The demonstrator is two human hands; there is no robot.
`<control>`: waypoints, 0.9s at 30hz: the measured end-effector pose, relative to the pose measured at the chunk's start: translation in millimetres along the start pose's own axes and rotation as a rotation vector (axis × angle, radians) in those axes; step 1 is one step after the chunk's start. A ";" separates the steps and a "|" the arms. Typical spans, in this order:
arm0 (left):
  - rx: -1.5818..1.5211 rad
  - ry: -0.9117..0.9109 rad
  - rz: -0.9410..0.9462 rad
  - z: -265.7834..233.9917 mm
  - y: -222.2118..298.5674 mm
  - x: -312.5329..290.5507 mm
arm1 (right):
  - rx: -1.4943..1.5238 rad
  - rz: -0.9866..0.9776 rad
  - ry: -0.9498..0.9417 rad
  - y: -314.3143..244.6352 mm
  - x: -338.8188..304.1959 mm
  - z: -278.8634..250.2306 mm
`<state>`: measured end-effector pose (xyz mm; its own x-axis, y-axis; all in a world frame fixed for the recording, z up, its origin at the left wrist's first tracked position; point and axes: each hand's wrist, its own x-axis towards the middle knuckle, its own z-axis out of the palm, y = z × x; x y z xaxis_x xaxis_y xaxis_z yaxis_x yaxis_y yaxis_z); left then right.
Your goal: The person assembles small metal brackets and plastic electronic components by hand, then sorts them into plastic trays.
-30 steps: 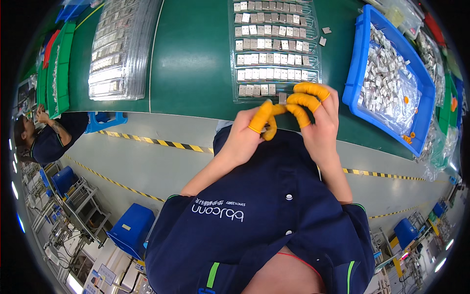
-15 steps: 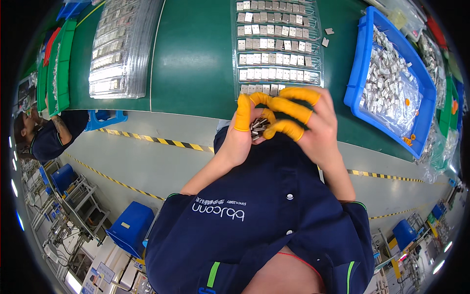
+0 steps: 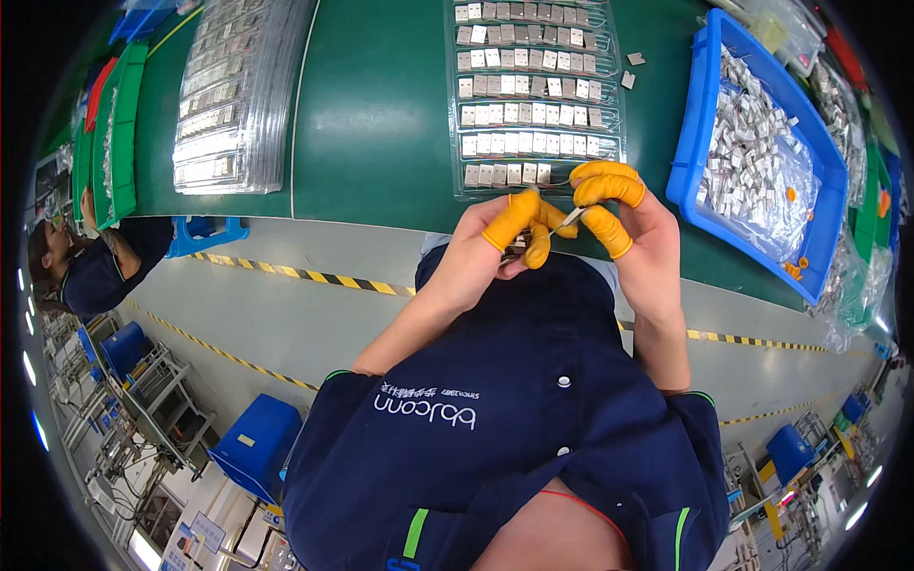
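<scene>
Yellow finger cots cover fingertips on both my hands. My left hand (image 3: 487, 238) is closed around a bunch of small metal connectors (image 3: 515, 249), partly hidden by its fingers. Between the fingertips of my right hand (image 3: 640, 238) is a single small metal connector (image 3: 572, 217), pinched close to the left fingertips. Both hands hover at the near edge of a clear plastic tray (image 3: 454, 124). Rows of silver connectors fill most of it; the nearest row (image 3: 514, 174) has several at its left, while my fingers cover part of its right side.
Two loose connectors, a farther one (image 3: 636, 59) and a nearer one (image 3: 628, 80), lie right of the tray. A blue bin (image 3: 687, 143) at right holds piled connectors (image 3: 747, 157). Stacked clear trays (image 3: 271, 114) stand at left. Beyond them, a person (image 3: 95, 262) sits by green bins (image 3: 119, 143).
My right hand has drawn slightly right, away from the left palm, and now shows a connector pinched in its fingertips. My left fingers have closed more over the bunch.
</scene>
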<state>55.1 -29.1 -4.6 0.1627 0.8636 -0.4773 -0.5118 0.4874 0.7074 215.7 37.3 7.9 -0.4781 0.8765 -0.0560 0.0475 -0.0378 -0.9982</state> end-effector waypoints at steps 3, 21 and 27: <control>-0.068 -0.058 0.004 8.6 1.3 -1.2 | 0.141 0.090 -0.001 1.6 -1.2 4.2; 0.038 0.372 0.335 11.4 -10.2 2.4 | -0.726 -0.508 0.164 8.7 -6.3 7.2; -0.009 0.340 0.285 3.0 -3.2 0.2 | -0.756 -0.369 0.349 21.3 -1.4 1.6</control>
<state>59.3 -30.1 -5.3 -0.2719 0.8709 -0.4094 -0.5037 0.2336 0.8317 216.0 34.5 -13.3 -0.2901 0.8707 0.3972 0.5656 0.4908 -0.6627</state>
